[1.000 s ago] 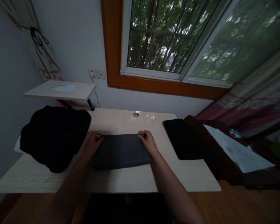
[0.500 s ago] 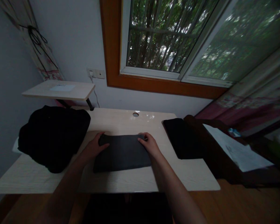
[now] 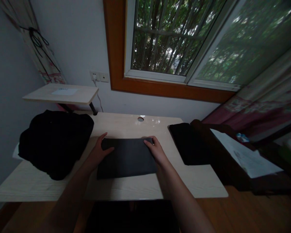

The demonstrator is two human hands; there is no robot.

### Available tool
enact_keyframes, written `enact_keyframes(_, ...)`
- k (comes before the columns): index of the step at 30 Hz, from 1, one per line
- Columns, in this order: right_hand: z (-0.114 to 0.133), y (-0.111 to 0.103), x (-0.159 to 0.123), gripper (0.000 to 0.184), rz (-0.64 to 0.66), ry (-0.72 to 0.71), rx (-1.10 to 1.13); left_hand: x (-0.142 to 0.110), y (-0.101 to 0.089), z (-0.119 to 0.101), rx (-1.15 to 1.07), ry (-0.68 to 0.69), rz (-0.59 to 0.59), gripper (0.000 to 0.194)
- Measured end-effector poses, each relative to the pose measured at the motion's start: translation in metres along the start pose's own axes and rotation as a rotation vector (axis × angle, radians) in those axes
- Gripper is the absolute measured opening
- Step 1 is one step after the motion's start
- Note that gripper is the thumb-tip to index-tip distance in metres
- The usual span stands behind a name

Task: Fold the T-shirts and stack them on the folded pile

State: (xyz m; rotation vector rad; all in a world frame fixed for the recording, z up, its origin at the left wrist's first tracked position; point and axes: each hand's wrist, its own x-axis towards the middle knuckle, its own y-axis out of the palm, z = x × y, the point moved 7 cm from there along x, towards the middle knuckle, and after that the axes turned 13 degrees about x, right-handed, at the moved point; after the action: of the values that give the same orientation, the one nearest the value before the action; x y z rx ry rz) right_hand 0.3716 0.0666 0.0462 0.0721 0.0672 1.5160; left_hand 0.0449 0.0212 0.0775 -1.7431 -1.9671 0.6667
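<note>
A dark grey folded cloth (image 3: 127, 158) lies flat in the middle of a pale wooden desk (image 3: 135, 186). My left hand (image 3: 99, 152) rests on its far left corner, thumb laid over the cloth and fingers stretched along its edge. On the far right corner lies my right hand (image 3: 156, 150), fingers flat and pressing down. Neither hand lifts the cloth.
A heap of black clothing (image 3: 55, 139) fills the desk's left side. A folded black piece (image 3: 189, 144) lies at the right edge. A small raised shelf (image 3: 60, 94) stands at the back left, a cable hole (image 3: 140, 119) at the back. A dark wooden piece with white paper (image 3: 244, 158) stands to the right.
Both hands have slid a little farther along the cloth's far edge and flattened out. The cloth's far edge now lies straighter and flatter on the desk.
</note>
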Motion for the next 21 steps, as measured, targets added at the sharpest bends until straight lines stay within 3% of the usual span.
enact_keyframes(3, 0.003, -0.004, 0.004, 0.038, -0.056, -0.047, -0.013, 0.007, 0.003, 0.010, -0.069, -0.070, -0.026, 0.081)
enact_keyframes(6, -0.001, -0.007, 0.012, 0.040, -0.091, -0.073, -0.136, 0.021, 0.008, 0.019, 0.036, -0.062, -0.070, 0.069)
enact_keyframes(13, -0.005, -0.004, 0.022, 0.043, -0.111, -0.201, -0.400, 0.038, 0.009, 0.029, 0.396, 0.141, -0.238, 0.048)
enact_keyframes(16, 0.010, 0.000, 0.019, 0.036, -0.115, -0.295, -0.520, 0.032, 0.006, 0.015, 0.587, 0.244, -0.293, 0.048)
enact_keyframes(19, 0.036, 0.011, 0.011, 0.032, -0.100, -0.401, -0.700, 0.016, 0.006, -0.018, 0.758, 0.405, -0.367, 0.048)
enact_keyframes(21, 0.054, 0.025, 0.001, 0.035, -0.057, -0.467, -0.805, 0.001, 0.015, -0.044, 0.793, 0.546, -0.347, 0.046)
